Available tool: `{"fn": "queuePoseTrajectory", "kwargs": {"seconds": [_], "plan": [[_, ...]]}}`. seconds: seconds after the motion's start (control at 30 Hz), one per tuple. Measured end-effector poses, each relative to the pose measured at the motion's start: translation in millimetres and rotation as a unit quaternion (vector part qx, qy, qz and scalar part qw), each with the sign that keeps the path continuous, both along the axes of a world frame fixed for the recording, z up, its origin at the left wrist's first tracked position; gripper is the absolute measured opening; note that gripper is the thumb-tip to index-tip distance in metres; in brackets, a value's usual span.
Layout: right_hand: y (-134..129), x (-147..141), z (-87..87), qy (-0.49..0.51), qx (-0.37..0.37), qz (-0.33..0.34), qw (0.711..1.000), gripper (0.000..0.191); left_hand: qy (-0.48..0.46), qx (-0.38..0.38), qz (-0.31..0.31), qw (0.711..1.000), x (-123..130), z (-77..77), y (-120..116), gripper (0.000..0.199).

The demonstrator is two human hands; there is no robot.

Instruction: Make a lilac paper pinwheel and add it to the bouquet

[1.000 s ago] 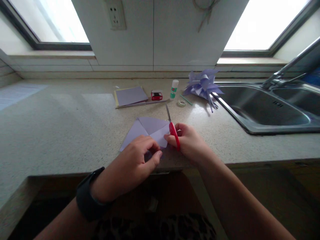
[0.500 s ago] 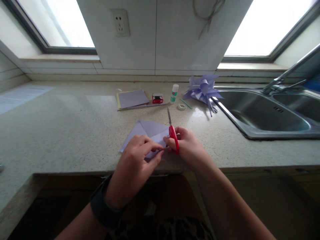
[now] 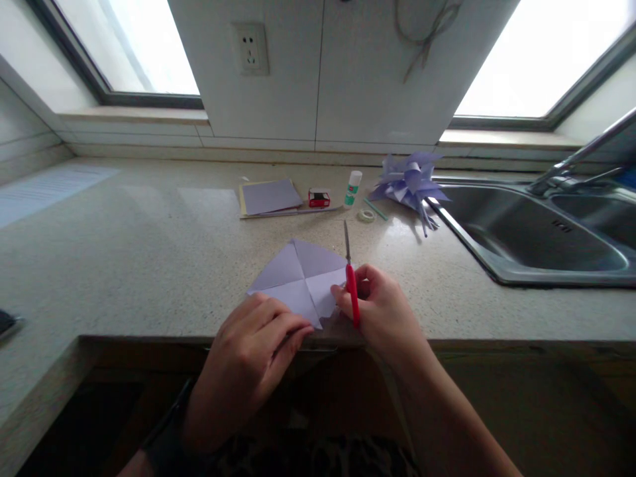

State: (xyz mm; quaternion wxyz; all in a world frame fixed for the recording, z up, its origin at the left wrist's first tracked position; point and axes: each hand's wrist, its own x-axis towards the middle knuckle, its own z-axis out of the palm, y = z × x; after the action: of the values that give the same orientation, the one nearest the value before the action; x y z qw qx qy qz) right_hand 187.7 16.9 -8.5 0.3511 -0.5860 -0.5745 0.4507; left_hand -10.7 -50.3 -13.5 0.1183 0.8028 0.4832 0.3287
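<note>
A lilac paper square [image 3: 303, 271] with crossing creases lies opened out at the counter's front edge. My left hand [image 3: 263, 338] is closed on its near left part, fingers pressed together by the near corner. Red-handled scissors [image 3: 352, 291] hang in my right hand [image 3: 375, 298], blades pointing away from me. The thumb and fingertips of that hand also touch the paper's right side.
Behind the paper on the counter [image 3: 173, 265] are stacked paper sheets [image 3: 271, 197], a red box [image 3: 318, 198], a glue stick [image 3: 352, 189], a tape roll [image 3: 366, 215] and lilac pinwheels [image 3: 411, 179]. A steel sink [image 3: 536, 225] is at the right.
The paper has opened out from a partly folded state and shows its crossing creases. My left hand has moved down and left. The view has shifted slightly.
</note>
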Motion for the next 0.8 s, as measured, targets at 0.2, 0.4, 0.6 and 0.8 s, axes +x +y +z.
{"fn": "queuePoseTrajectory", "kwargs": {"seconds": [0.2, 0.4, 0.6, 0.8], "plan": [[-31, -8, -7.2, -0.061, 0.036, -0.013, 0.997, 0.021, -0.144, -0.237, -0.002, 0.961, 7, -17.0, -43, 0.041], [-68, -18, -10.7, -0.043, 0.041, -0.023, 0.998, 0.018, -0.470, -0.466, 0.115, 0.741, 23, -31.6, -57, 0.059], [-84, -20, -19.5, -0.048, 0.031, 0.002, 0.998, 0.017, -0.507, -0.500, 0.112, 0.693, 18, -34.6, -49, 0.043], [-86, -2, -25.8, -0.002, -0.005, 0.031, 0.999, 0.023, -0.442, -0.492, 0.128, 0.739, 3, -33.5, -49, 0.030]]}}
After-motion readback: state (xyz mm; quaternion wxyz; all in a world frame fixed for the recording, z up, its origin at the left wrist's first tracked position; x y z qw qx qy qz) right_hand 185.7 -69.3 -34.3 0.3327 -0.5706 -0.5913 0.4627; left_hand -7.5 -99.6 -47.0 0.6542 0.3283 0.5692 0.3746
